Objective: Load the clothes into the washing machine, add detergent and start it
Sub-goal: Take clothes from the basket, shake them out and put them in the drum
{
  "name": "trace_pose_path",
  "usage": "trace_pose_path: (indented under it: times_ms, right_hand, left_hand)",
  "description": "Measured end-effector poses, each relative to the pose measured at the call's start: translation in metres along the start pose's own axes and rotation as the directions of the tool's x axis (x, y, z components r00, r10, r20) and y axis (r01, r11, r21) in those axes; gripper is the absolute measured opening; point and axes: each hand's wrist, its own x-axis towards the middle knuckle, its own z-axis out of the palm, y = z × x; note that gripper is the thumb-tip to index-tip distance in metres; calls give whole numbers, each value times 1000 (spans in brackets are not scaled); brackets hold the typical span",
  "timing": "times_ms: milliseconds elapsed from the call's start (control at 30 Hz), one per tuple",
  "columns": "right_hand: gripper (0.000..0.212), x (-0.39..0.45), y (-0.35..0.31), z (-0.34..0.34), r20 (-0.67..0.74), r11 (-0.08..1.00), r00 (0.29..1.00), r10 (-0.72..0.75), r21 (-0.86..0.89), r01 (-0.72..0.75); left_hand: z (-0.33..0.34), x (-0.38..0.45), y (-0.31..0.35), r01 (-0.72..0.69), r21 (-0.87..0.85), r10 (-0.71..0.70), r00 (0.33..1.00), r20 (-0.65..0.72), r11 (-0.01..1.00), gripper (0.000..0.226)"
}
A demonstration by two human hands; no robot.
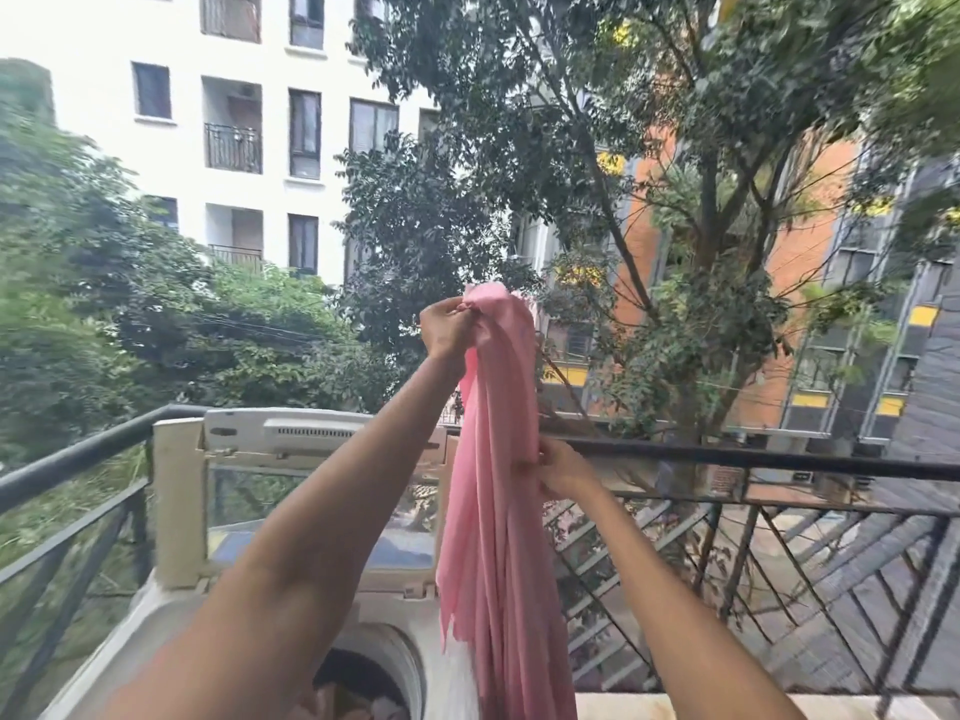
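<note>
A long pink cloth (498, 511) hangs in folds in front of me. My left hand (444, 327) is raised high and grips its top end. Lower down, my right hand (558, 467) pinches the cloth's right edge at about rail height. Below the cloth stands a white top-loading washing machine (171, 615) with its lid (317, 480) raised upright. The round drum opening (363, 678) shows some clothes inside, partly hidden by my left arm and the cloth's lower end. No detergent is in view.
A dark metal balcony railing (779, 462) runs behind and to both sides of the machine. Trees and apartment buildings lie beyond it. A pale ledge (727, 706) shows at the bottom right.
</note>
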Motion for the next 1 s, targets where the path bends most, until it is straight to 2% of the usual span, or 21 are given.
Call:
trace_pose_path:
  times_ms: [67, 133, 200, 267, 300, 333, 400, 500, 533, 600, 667, 767, 800, 933, 1000]
  right_hand:
    - [63, 5, -11, 14, 116, 999, 993, 1, -54, 5]
    - [47, 6, -21, 33, 117, 993, 993, -20, -117, 33]
    - [32, 11, -28, 50, 3, 983, 997, -76, -165, 76]
    - [22, 14, -45, 61, -55, 993, 994, -92, -77, 87]
    - [9, 17, -55, 64, -70, 995, 993, -93, -32, 91]
    - [9, 21, -68, 62, -120, 995, 988, -97, 1, 98]
    - [22, 32, -102, 56, -240, 992, 964, -113, 34, 124]
    - [15, 35, -174, 52, -345, 955, 916, -205, 135, 264]
    - [13, 34, -202, 50, -395, 926, 892, -219, 205, 318]
    - [14, 34, -258, 45, -394, 868, 893, -219, 339, 362]
    - [15, 31, -309, 41, -426, 815, 864, -269, 378, 440]
    - [18, 38, -361, 45, -516, 778, 808, -284, 368, 509]
    - [14, 40, -372, 49, -528, 779, 798, -290, 354, 518]
    - [12, 48, -383, 71, -539, 796, 780, -316, 296, 527]
    - [13, 53, -366, 85, -481, 862, 799, -361, 154, 483]
  left_hand:
    - [-17, 0, 6, -28, -1, 28, 998, -50, 1000, 30]
    - [-34, 2, 14, -36, 13, 37, 997, -70, 999, 34]
    - [-54, 5, 19, -53, 44, 57, 994, -88, 998, 32]
    - [-81, 10, 23, -50, 72, 59, 990, -125, 996, 31]
    - [-97, 15, 25, -44, 93, 57, 988, -142, 995, 29]
    - [-110, 20, 25, -54, 130, 75, 984, -163, 990, 25]
    - [-137, 26, 27, -56, 159, 86, 978, -191, 986, 7]
    - [-166, 29, 31, -89, 242, 138, 971, -194, 966, 28]
    - [-175, 34, 32, -109, 271, 166, 967, -196, 956, 28]
    - [-192, 45, 35, -88, 314, 156, 967, -201, 945, 21]
    - [-209, 58, 38, -33, 284, 83, 982, -167, 958, 19]
    - [-238, 75, 39, 22, 289, 17, 991, -130, 957, 48]
    - [-247, 78, 37, 24, 311, 5, 996, -93, 950, 50]
    - [-290, 71, 18, 57, 415, -122, 984, 131, 908, 22]
    - [-315, 69, 0, 124, 492, -273, 931, 243, 862, 11]
